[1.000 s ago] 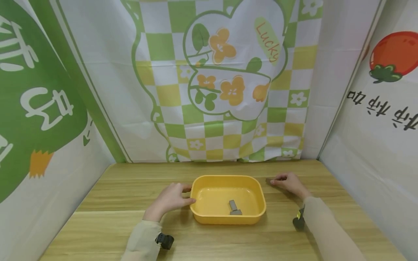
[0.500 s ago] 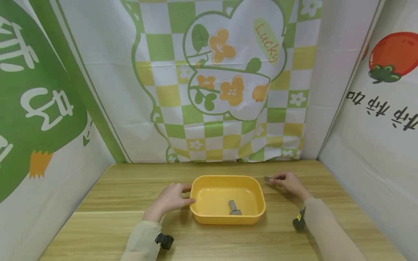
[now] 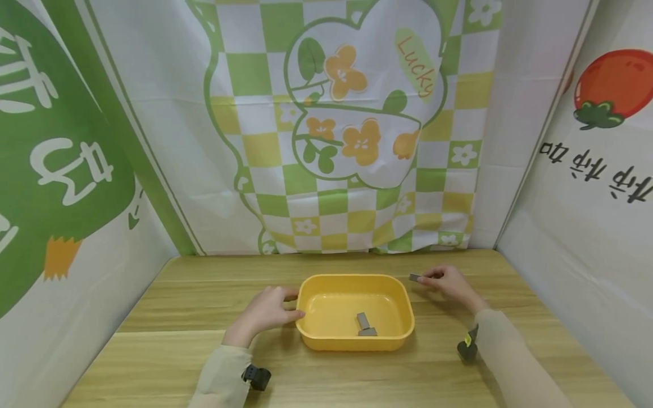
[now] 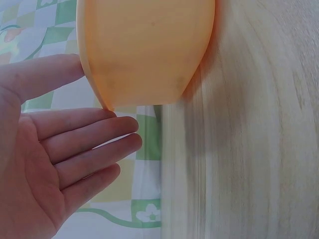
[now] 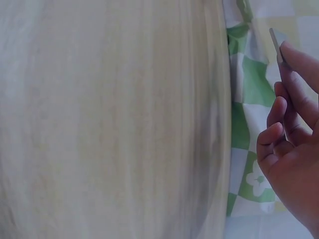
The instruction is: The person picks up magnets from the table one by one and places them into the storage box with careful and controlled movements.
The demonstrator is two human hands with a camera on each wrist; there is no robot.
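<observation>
A yellow plastic basin (image 3: 357, 344) stands on the wooden table. Inside it, near the front wall, lie two small grey rectangular blocks, one (image 3: 363, 321) pointing away from me and one (image 3: 367, 332) lying crosswise at its near end. My left hand (image 3: 267, 311) touches the basin's left rim, its thumb tip at the edge; in the left wrist view its fingers are almost straight. Right of the basin my right hand (image 3: 453, 285) pinches another small grey block (image 3: 415, 277) between thumb and index finger. That block (image 5: 277, 44) looks thin in the right wrist view, partly covered by the fingertips.
The wooden table (image 3: 204, 306) extends around the basin. A green and white checked cloth (image 3: 331, 215) hangs behind its far edge. Printed white sheets (image 3: 576, 238) form the sides. Each wrist carries a black camera (image 3: 257, 377).
My right hand has lifted slightly and its block has shifted a little to the left, up toward the basin's back right corner. The left hand and the basin have hardly moved.
</observation>
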